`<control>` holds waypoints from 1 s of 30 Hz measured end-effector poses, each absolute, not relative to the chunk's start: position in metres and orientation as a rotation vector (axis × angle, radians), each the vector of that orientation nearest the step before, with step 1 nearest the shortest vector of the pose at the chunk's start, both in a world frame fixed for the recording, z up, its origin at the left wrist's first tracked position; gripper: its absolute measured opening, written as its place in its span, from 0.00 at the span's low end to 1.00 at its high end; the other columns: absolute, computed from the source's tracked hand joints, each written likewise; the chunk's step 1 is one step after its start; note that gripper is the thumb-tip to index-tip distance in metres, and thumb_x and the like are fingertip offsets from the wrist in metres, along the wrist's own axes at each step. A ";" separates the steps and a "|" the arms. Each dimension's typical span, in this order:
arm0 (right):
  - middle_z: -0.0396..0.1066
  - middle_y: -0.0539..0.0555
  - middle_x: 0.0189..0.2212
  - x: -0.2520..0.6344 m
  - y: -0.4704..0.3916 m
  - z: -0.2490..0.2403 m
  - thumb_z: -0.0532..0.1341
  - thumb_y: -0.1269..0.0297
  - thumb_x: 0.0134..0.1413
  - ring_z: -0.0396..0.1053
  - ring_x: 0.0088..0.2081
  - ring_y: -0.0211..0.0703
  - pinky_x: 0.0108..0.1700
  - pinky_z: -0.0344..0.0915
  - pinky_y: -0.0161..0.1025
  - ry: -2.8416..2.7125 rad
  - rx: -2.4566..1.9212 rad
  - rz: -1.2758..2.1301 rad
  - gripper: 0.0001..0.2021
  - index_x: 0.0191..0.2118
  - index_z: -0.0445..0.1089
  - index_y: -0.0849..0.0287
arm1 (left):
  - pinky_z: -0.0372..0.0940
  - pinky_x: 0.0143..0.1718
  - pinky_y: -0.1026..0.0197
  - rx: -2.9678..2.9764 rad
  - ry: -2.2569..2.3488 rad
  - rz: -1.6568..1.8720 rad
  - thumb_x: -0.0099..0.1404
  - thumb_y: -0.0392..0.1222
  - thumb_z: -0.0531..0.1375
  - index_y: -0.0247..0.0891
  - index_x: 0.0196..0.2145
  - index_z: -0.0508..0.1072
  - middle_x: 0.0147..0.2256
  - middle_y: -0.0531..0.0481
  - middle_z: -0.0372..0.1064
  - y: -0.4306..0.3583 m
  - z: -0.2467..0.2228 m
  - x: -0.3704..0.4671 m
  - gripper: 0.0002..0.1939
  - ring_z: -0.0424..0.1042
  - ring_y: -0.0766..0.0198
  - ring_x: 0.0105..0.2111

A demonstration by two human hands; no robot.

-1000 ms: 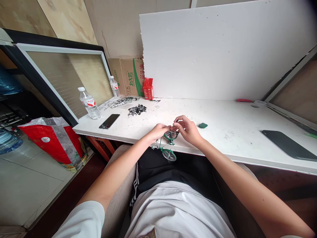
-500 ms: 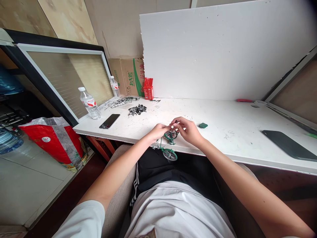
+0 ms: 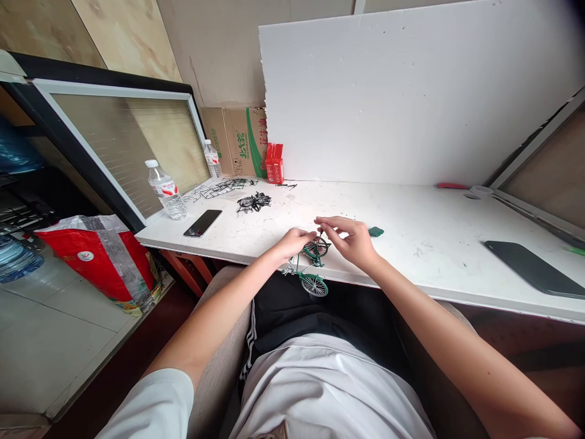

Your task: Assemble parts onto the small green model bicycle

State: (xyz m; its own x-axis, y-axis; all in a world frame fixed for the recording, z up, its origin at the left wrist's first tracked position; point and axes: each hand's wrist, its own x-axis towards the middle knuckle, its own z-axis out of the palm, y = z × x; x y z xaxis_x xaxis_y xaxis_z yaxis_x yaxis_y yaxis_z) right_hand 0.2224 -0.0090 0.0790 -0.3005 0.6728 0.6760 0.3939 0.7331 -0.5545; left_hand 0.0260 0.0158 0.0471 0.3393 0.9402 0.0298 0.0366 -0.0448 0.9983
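Note:
A green model bicycle (image 3: 314,285) with spoked wheels hangs over the front edge of the table, its upper wheel lying near the tabletop. My left hand (image 3: 295,242) is closed on the bicycle close to that upper wheel; the fingertips hide the exact hold. Just above the same wheel, my right hand (image 3: 351,241) pinches a small dark part (image 3: 321,231) between thumb and finger. That part is too small to identify, and whether it touches the bicycle I cannot tell. A dark green piece (image 3: 376,231) lies just beyond my right hand.
Farther back on the white table (image 3: 439,244) lie a black model bicycle (image 3: 253,202) and black part frames (image 3: 228,188). Phones (image 3: 202,223) lie on both sides. Water bottles (image 3: 167,190) and a red box (image 3: 275,163) stand at the back left.
My right hand has shifted slightly, its fingers lifting and straightening so that the dark part shows above the wheel. My left hand and the bicycle have stayed nearly in place.

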 end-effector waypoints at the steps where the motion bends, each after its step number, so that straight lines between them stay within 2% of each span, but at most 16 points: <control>1: 0.83 0.56 0.48 0.222 -0.009 0.080 0.60 0.48 0.71 0.82 0.46 0.55 0.40 0.81 0.49 -1.911 -0.823 0.364 0.17 0.52 0.83 0.49 | 0.64 0.54 0.51 1.405 0.968 0.955 0.61 0.59 0.71 0.32 0.37 0.82 0.41 0.38 0.81 0.016 0.047 0.026 0.24 0.76 0.52 0.43; 6: 0.84 0.57 0.42 0.223 -0.006 0.077 0.68 0.44 0.63 0.82 0.42 0.56 0.41 0.82 0.51 -1.804 -0.844 0.414 0.17 0.43 0.85 0.51 | 0.64 0.51 0.52 1.403 0.979 0.951 0.62 0.59 0.71 0.32 0.36 0.81 0.38 0.39 0.80 0.015 0.048 0.026 0.23 0.75 0.53 0.40; 10: 0.84 0.57 0.37 0.223 -0.004 0.074 0.70 0.41 0.60 0.82 0.37 0.54 0.40 0.83 0.52 -1.748 -0.866 0.396 0.19 0.41 0.84 0.52 | 0.64 0.52 0.51 1.392 0.981 0.951 0.61 0.59 0.72 0.32 0.35 0.82 0.38 0.39 0.80 0.013 0.049 0.027 0.23 0.75 0.52 0.41; 14: 0.84 0.56 0.39 0.224 -0.006 0.076 0.69 0.44 0.62 0.82 0.40 0.56 0.40 0.82 0.52 -1.797 -0.832 0.343 0.16 0.40 0.85 0.50 | 0.64 0.53 0.50 1.419 0.960 0.941 0.61 0.60 0.71 0.32 0.35 0.82 0.39 0.38 0.80 0.014 0.049 0.027 0.24 0.75 0.52 0.42; 20: 0.84 0.55 0.47 0.226 -0.010 0.086 0.64 0.49 0.68 0.82 0.45 0.56 0.39 0.82 0.50 -1.921 -0.827 0.364 0.15 0.49 0.85 0.49 | 0.64 0.52 0.51 1.424 0.966 0.951 0.60 0.61 0.71 0.32 0.36 0.82 0.39 0.39 0.81 0.016 0.047 0.027 0.25 0.75 0.52 0.43; 25: 0.84 0.56 0.44 0.227 -0.007 0.086 0.68 0.46 0.64 0.83 0.42 0.56 0.43 0.83 0.52 -1.861 -0.842 0.452 0.16 0.45 0.85 0.51 | 0.64 0.51 0.51 1.410 0.981 0.941 0.59 0.62 0.72 0.32 0.35 0.82 0.38 0.39 0.81 0.016 0.047 0.027 0.26 0.75 0.52 0.42; 30: 0.84 0.57 0.38 0.228 -0.005 0.083 0.70 0.41 0.60 0.82 0.37 0.55 0.41 0.83 0.52 -1.829 -0.846 0.446 0.19 0.37 0.83 0.54 | 0.63 0.49 0.53 1.408 0.973 0.944 0.59 0.62 0.72 0.32 0.36 0.82 0.37 0.40 0.80 0.015 0.047 0.028 0.26 0.75 0.52 0.42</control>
State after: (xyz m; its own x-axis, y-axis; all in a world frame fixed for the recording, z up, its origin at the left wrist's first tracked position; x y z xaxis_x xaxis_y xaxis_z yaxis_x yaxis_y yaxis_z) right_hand 0.2281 -0.0049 0.0830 -0.2256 0.7254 0.6503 0.3446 0.6838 -0.6432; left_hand 0.0275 0.0153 0.0469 0.3391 0.9406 0.0166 0.0447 -0.0337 0.9984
